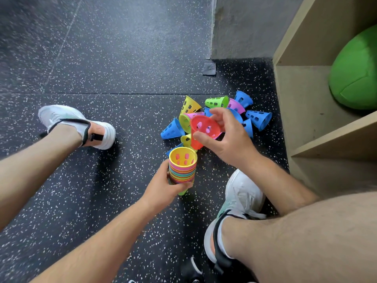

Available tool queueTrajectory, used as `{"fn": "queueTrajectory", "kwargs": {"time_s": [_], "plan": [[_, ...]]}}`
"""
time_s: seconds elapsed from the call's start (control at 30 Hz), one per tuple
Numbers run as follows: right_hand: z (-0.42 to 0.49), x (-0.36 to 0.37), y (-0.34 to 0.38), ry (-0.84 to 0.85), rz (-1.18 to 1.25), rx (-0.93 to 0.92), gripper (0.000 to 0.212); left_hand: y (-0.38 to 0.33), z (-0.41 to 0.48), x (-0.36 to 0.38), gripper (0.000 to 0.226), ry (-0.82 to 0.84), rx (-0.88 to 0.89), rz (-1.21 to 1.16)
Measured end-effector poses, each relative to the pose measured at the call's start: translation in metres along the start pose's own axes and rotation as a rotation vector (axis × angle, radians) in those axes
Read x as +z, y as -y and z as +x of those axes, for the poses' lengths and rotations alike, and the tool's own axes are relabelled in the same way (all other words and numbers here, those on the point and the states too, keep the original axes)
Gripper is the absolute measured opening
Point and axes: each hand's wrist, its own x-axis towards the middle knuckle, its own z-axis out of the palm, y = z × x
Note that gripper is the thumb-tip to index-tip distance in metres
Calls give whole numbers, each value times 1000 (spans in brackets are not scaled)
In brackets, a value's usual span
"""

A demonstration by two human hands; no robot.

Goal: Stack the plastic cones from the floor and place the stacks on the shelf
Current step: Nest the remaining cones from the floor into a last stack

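Observation:
My left hand [164, 188] grips a stack of nested coloured cones [182, 169], wide ends up, with a yellow cone on top. Just above and to the right of it, my right hand [228, 135] holds a single red cone [204, 129] by its rim, open end facing me. Behind the red cone, several loose cones [224, 111] in blue, green, yellow and pink lie in a pile on the dark speckled floor. To the right of the pile stands the wooden shelf [306, 119], its lower compartment open.
A green ball [357, 74] sits inside the shelf's lower compartment. My left foot [77, 125] and right foot [238, 203] in white shoes rest on the floor either side of the cones. A grey wall [244, 27] stands behind the pile.

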Motion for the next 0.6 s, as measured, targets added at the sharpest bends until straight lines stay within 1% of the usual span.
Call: {"fn": "queueTrajectory", "kwargs": {"time_s": [0.07,0.17,0.23,0.27,0.33,0.43,0.53,0.6], "plan": [[0,5,9,106,-56,-28,79,1,1,-1,68,-12,7,-3],[-2,14,6,295,-211,-80,79,1,2,2,68,-23,15,-30],[-7,21,-5,408,-208,-44,79,-1,4,8,69,-13,28,-46],[-11,23,-11,436,-174,0,80,-2,5,13,69,-7,36,-64],[-19,24,-21,420,-54,85,80,-6,6,23,68,7,47,-102],[-26,20,-31,343,116,159,67,-10,10,31,68,45,63,-81],[-28,15,-37,303,161,190,64,-9,15,21,83,140,69,-21],[-27,12,-39,307,171,205,64,-9,17,9,84,141,79,32]]}}
